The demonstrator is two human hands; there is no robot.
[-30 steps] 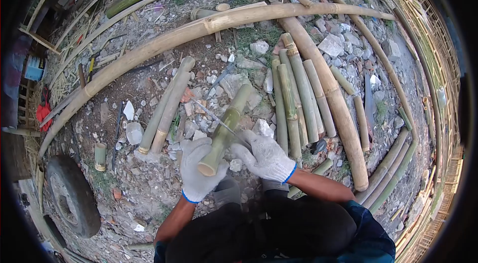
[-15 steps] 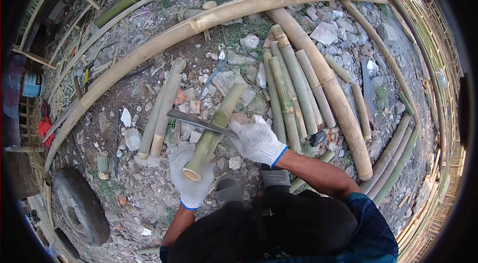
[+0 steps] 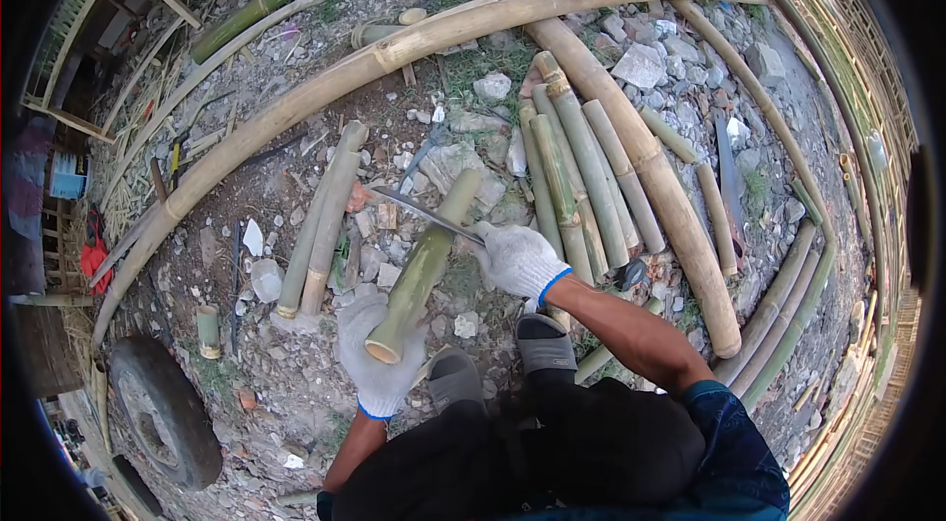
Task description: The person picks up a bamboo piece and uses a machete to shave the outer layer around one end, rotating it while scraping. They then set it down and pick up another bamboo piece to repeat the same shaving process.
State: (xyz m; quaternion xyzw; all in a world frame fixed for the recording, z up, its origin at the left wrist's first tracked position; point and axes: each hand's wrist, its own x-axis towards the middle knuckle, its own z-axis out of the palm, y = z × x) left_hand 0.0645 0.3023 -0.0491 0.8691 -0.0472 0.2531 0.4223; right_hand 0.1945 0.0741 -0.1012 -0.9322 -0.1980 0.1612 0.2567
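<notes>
My gloved left hand [image 3: 370,373] is closed around the near end of a short green bamboo piece [image 3: 424,270], which slants up and away to the right. The cut end of this piece, with its pale rim, faces me. My right hand [image 3: 517,263], also in a white glove with a blue cuff, is closed on a long-bladed knife [image 3: 419,208]. Its handle is hidden in the fist. The blade lies across the bamboo above its middle, pointing up and left, and seems to touch its surface.
Two bamboo pieces [image 3: 330,225] lie to the left, and several more [image 3: 567,176] to the right. A long bamboo pole [image 3: 325,77] curves across beyond them. A saw [image 3: 727,176] rests on the rubble at right, and a tyre [image 3: 163,413] lies at lower left.
The knife has moved away from me along the bamboo, and its tip has swung up and away. My left hand keeps its hold with little movement.
</notes>
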